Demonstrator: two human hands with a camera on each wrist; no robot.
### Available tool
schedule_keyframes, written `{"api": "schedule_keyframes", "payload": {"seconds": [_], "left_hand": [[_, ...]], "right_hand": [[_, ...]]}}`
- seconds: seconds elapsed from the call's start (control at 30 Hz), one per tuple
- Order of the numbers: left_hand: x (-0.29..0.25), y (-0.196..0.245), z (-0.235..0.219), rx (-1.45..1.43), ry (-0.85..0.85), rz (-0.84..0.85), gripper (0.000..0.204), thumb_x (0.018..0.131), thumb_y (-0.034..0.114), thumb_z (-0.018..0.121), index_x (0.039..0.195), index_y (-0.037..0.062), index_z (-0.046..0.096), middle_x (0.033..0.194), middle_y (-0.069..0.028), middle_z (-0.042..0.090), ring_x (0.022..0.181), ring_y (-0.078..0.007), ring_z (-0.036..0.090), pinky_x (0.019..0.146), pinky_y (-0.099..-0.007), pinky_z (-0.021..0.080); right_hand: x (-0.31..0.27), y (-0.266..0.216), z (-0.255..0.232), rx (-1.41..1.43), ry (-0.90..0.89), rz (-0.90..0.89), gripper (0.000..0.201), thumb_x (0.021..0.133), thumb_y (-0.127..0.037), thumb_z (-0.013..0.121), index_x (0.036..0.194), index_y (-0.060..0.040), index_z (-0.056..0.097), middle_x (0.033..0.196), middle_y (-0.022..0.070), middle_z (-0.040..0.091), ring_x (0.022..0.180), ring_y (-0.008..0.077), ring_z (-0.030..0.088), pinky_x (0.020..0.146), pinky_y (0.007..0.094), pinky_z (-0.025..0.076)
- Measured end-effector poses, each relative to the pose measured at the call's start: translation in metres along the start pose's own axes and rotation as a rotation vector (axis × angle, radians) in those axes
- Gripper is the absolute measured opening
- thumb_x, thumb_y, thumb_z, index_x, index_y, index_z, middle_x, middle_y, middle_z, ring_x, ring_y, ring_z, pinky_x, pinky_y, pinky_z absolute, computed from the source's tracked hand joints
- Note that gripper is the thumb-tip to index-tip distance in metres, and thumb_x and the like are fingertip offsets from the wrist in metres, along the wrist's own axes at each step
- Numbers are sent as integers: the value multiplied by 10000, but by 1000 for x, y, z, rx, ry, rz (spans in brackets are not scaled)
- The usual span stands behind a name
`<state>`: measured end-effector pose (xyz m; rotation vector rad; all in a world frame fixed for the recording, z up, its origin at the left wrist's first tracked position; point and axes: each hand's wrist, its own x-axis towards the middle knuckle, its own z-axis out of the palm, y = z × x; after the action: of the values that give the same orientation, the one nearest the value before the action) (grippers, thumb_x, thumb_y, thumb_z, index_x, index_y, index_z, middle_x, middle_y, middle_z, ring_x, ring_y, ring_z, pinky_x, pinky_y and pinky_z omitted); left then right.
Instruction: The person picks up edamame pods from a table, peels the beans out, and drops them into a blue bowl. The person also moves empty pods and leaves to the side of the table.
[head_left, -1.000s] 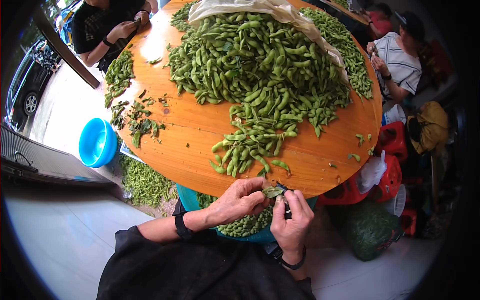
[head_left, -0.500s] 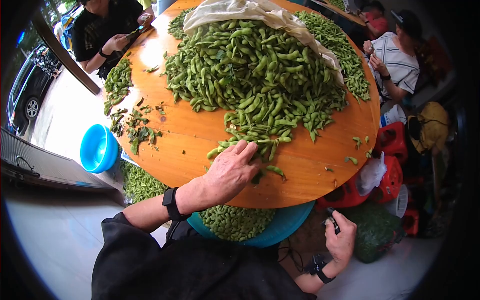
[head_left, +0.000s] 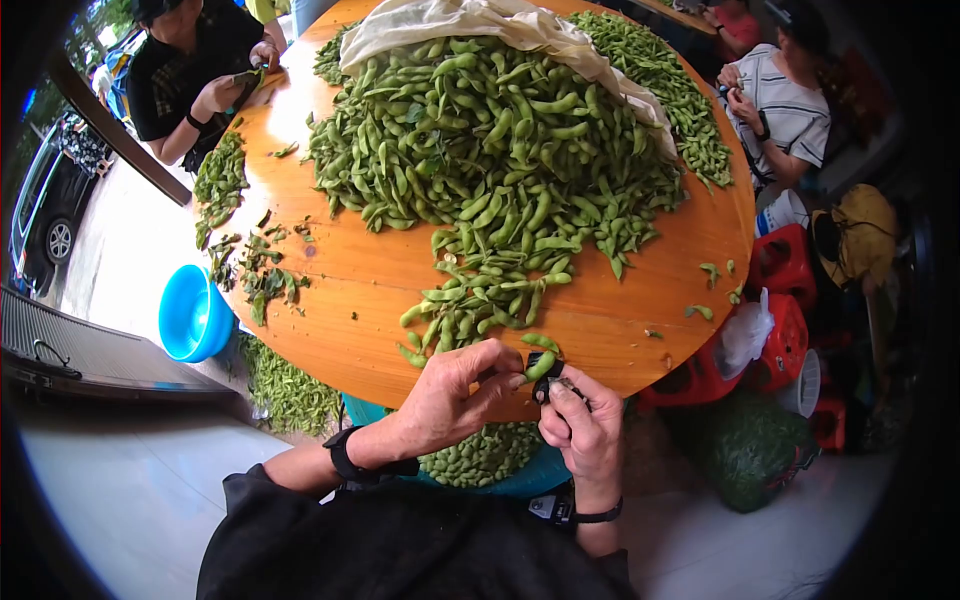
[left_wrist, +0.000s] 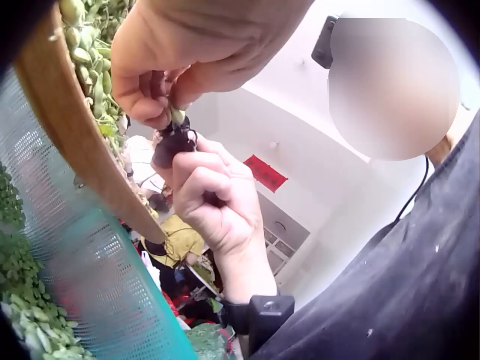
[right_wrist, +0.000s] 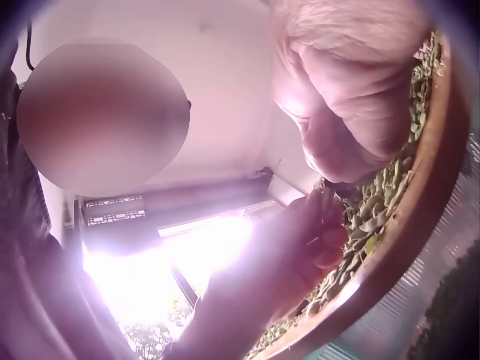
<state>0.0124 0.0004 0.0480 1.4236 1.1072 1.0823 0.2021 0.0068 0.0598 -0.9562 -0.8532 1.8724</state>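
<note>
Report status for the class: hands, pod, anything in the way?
Left hand pinching green pod. Right hand gripping small black object beside pod. No obstruction visible.

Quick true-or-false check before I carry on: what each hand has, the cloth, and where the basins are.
1. The left hand pinches a green pod. True.
2. The right hand is empty. False: the right hand holds a small black thing.
3. A pale cloth lies against the pod heap's far side. True.
4. The blue basin sits on the table. False: the blue basin is off the table, beyond its left edge.
</note>
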Motion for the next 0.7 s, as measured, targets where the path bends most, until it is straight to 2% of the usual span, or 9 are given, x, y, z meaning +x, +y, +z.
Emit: {"api": "schedule_keyframes", "payload": {"seconds": [0.07,0.1,0.2,0.23,0.37,0.47,0.53,0.63,0.7], "left_hand": [[-3,-6,3,300,121,279,133,882,-34,643,1002,6,601,810,-90,619,732,-203,642,621,-303,500],[-6,-4,5,358,128,289,216,819,-74,651,1009,18,606,804,-116,581,704,-277,628,592,-343,491],[-10,-7,6,525,123,385,254,786,-88,643,1011,22,606,796,-109,550,677,-283,603,567,-371,482],[-10,-8,7,527,107,422,408,653,-111,624,1038,13,571,802,-116,461,679,-308,556,582,-389,478],[-14,-11,7,540,73,452,300,766,-101,642,1035,9,565,822,-88,529,689,-234,581,575,-372,482],[-18,-23,5,-651,-112,-163,66,974,61,593,1026,22,577,954,-55,646,756,-119,608,627,-288,504],[-17,-26,6,-977,-224,-296,152,968,75,608,1099,36,540,933,-65,644,765,-116,606,665,-264,492],[-9,-16,0,-1041,-300,-429,249,969,109,618,1171,43,488,920,-54,635,765,-109,594,688,-262,490],[-8,-13,0,-813,-291,-379,303,964,134,630,1201,45,465,923,-52,630,760,-111,594,686,-263,488]], "right_hand": [[1,3,-2,-2,-12,13,237,983,-42,536,1170,93,589,683,-18,485,520,30,378,445,201,293],[2,4,-2,-2,-24,23,229,983,-42,534,1160,90,593,687,-16,484,522,33,377,447,201,296],[3,4,0,-11,21,53,216,980,-33,534,1149,86,595,692,-15,482,527,36,390,449,203,301],[3,6,-1,-10,22,54,216,980,-33,534,1149,86,595,692,-15,482,527,36,390,449,203,301],[0,16,-7,-162,-4,-96,229,973,-22,541,1176,62,607,725,-2,489,527,41,400,445,208,301],[-4,13,-13,-19,-56,-77,217,967,-17,549,1162,53,614,749,11,503,530,45,409,444,212,309],[-6,12,-19,158,-103,13,204,964,-14,555,1147,52,617,763,20,518,534,49,416,443,215,315],[-6,12,-20,247,-153,40,166,963,-5,556,1108,49,618,797,30,553,559,49,435,449,221,326],[-7,7,-15,-179,-38,-37,154,924,-4,601,1069,39,630,799,70,589,550,123,503,468,265,377]]}}
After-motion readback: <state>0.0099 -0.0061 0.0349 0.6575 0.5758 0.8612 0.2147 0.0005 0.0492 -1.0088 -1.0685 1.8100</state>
